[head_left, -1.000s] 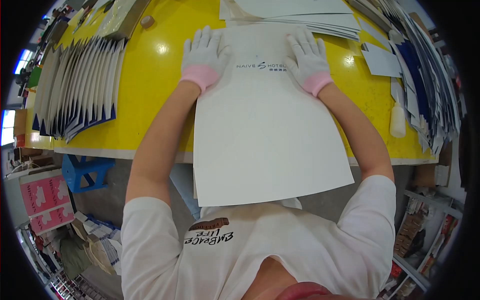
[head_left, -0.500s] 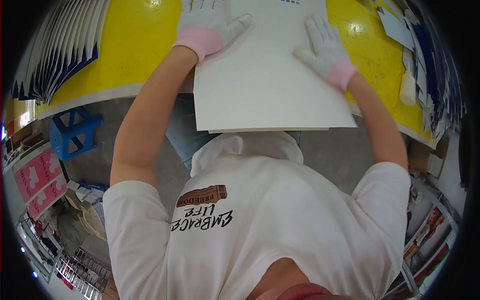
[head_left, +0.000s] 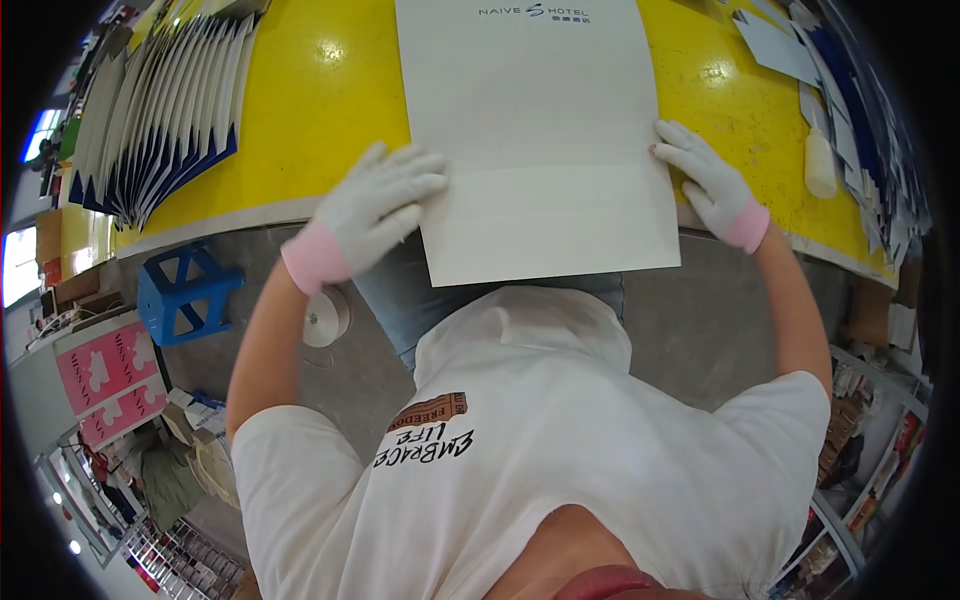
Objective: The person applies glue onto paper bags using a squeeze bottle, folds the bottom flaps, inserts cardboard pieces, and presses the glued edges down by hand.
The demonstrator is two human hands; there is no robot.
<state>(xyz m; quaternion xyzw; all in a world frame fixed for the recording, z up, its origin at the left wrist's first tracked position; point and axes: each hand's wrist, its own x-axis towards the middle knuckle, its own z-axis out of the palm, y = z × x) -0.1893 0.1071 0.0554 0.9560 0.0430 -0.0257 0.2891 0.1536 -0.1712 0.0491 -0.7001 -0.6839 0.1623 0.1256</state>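
Note:
A large white sheet (head_left: 540,130) printed "NAIVE HOTEL" near its far end lies on the yellow table (head_left: 330,110), its near end reaching past the table's front edge. My left hand (head_left: 380,205), in a white glove with a pink cuff, is at the sheet's left edge, fingertips over it and fingers somewhat apart. Against the right edge rest the fingertips of my right hand (head_left: 708,180), gloved the same way, fingers spread. Neither hand is closed around anything. Whether the sheet is a single layer cannot be told.
Folded white and blue pieces (head_left: 165,120) stand at the table's left. On the right are a white bottle (head_left: 819,165), a loose white piece (head_left: 775,48) and stacked blue and white sheets (head_left: 850,110). A blue stool (head_left: 190,295) is below the table's left front.
Both hands have come nearer to my body along the sheet's sides, from its far part to its near part. The view has shifted as well.

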